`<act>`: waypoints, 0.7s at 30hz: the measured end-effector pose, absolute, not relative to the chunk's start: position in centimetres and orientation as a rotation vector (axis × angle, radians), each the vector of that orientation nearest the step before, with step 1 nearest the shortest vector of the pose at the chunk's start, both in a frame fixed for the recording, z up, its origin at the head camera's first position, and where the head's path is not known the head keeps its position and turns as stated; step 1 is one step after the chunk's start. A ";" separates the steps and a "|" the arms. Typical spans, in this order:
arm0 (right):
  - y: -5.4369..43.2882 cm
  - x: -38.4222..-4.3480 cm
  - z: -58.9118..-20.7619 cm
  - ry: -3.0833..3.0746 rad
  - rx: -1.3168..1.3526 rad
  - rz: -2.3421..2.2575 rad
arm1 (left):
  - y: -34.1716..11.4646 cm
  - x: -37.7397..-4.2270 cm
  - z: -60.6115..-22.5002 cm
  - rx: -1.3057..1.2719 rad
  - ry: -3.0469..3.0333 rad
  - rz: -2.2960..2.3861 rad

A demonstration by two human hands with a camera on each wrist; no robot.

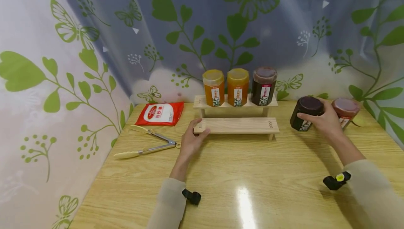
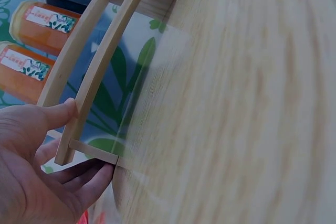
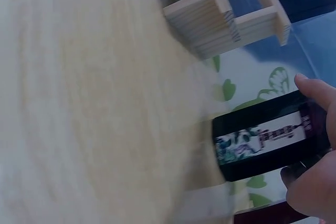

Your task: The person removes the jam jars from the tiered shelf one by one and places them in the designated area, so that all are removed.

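My right hand (image 1: pixel 329 123) grips a dark jam jar (image 1: pixel 307 111) around its lid, thumb on the near left side. In the right wrist view this jar (image 3: pixel 265 137) shows a white floral label, its base close to the table. At the left end of a two-step wooden rack (image 1: pixel 236 125), my left hand (image 1: pixel 191 142) holds the lower step. The left wrist view has the thumb on the step's edge and the fingers by its end leg. Two orange jars (image 1: pixel 215 88) (image 1: pixel 238 88) and another dark jar (image 1: pixel 264 87) stand on the upper step.
Just right of the held jar is a red jar (image 1: pixel 345 109), partly hidden by the right hand. A red and white packet (image 1: pixel 160 113) lies at the back left, with spread tongs (image 1: pixel 161 147) in front. A patterned curtain (image 1: pixel 189 46) hangs behind the wooden table (image 1: pixel 252 173).
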State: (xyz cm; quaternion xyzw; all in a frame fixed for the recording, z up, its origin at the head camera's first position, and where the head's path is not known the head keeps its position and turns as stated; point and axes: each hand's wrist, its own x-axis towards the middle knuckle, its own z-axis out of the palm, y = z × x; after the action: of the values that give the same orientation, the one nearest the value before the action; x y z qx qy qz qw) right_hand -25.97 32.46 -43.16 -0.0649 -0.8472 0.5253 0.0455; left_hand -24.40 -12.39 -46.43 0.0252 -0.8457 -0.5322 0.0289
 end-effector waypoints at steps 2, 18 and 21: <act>32.4 -26.1 -42.6 -2.584 -0.188 1.607 | -12.4 -24.4 -46.4 0.077 -2.608 -1.643; 30.5 -27.3 -38.7 -2.549 -0.030 1.531 | -12.4 -24.6 -46.6 0.096 -2.614 -1.645; 29.6 -27.6 -38.2 -2.538 0.015 1.541 | -12.4 -24.5 -46.5 0.083 -2.611 -1.645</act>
State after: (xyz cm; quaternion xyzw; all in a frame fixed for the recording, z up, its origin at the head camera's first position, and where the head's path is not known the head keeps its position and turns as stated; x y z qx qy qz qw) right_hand -27.64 29.57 -38.20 0.0050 -0.8516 0.5170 0.0862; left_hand -24.53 -12.41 -46.53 0.0269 -0.8454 -0.5328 0.0273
